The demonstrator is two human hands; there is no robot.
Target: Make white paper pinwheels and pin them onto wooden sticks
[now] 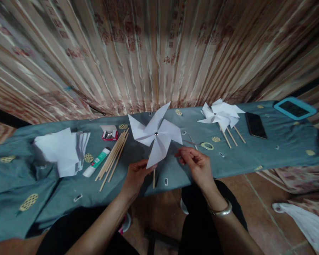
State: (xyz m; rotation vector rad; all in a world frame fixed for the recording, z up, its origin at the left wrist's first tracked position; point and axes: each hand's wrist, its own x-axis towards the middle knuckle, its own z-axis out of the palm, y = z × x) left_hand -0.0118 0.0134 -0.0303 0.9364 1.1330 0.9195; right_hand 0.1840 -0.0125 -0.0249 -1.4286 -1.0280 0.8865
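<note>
A white paper pinwheel with a silver pin at its centre is held up over the table's front part. My left hand is closed behind its lower blade, around the wooden stick whose lower end shows beneath; the blade hides the fingertips. Just right of the pinwheel, my right hand has its fingers curled and drawn together, apart from the blades. Whether something small is in those fingers I cannot make out. Scissors with pale green handles lie beyond my right hand.
On the blue-green tablecloth lie paper sheets, a red box of pins, a glue tube and wooden sticks. Finished-looking pinwheels, a phone and a blue-framed tablet lie right. A curtain hangs behind.
</note>
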